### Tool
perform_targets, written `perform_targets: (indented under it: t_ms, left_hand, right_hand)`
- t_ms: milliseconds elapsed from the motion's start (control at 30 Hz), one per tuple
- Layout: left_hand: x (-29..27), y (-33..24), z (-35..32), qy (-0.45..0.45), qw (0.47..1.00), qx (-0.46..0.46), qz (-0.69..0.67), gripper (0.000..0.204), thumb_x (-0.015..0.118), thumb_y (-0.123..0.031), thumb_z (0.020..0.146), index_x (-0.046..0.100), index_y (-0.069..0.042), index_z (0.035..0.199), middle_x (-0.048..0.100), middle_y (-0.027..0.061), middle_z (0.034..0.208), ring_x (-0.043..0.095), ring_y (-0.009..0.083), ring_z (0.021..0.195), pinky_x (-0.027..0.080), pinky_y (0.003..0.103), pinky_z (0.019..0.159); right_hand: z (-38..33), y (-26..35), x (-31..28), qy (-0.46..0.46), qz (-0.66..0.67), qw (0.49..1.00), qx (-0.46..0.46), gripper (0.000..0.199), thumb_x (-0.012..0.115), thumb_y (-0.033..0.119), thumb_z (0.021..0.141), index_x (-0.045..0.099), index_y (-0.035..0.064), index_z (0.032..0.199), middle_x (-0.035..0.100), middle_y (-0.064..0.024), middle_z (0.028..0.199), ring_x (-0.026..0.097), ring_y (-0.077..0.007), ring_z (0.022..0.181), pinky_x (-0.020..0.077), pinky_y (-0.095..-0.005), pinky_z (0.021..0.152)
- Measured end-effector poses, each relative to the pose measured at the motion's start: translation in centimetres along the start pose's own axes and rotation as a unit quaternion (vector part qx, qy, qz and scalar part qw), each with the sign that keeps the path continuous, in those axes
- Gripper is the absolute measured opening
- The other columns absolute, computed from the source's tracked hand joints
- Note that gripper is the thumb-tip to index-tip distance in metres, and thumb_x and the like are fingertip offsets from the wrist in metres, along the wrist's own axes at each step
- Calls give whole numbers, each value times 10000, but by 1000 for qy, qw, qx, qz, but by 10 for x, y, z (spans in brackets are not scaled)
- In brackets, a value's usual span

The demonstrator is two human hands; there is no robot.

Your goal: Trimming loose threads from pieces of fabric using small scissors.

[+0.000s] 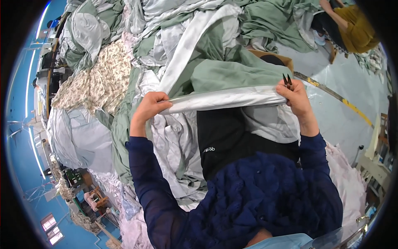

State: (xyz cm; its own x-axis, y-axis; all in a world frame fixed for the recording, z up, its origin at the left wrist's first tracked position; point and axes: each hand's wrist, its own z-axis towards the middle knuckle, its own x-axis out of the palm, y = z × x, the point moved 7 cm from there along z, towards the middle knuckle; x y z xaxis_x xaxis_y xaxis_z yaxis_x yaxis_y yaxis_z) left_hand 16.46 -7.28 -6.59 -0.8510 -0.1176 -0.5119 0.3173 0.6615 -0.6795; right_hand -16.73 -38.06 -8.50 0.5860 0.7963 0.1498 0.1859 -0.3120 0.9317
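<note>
A green and white cloth (232, 74) lies across my lap, its white edge band (224, 98) stretched out straight between my hands. My left hand (151, 106) pinches one end of the band between thumb and fingers. At the other end, my right hand (295, 96) grips the band. Small dark thread snips (287, 80) also sit in that right hand, their two pointed blades apart and sticking up past the fingers. From the left side of the cloth, a long white strip (195, 41) runs away toward the far pile.
Heaps of green and white fabric (273, 20) rise ahead; a floral cloth (99, 76) lies to the left. Pink-white fabric (342, 178) is at my right. A person in a mustard top (360, 29) works at the far right. Yellow-black tape (352, 108) marks the grey floor.
</note>
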Motion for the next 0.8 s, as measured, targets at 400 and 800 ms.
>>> perform_targets:
  t_ms: [400,800]
  left_hand:
    - [-24,4,-75,-65,995,8,80,176,718,-140,772,632,13,793,525,0,637,460,76,612,375,274,550]
    - [69,-78,-86,-229,919,267,180,830,873,-230,592,518,-78,1326,502,197,1345,488,360,1231,400,441,1015]
  right_hand:
    - [-9,-5,-41,-53,-36,998,-15,96,683,171,877,630,104,836,514,90,653,368,17,467,250,-159,400]
    - [-42,-26,-66,-101,-142,984,-31,203,689,123,854,664,24,1029,601,23,784,450,-22,549,330,-196,481]
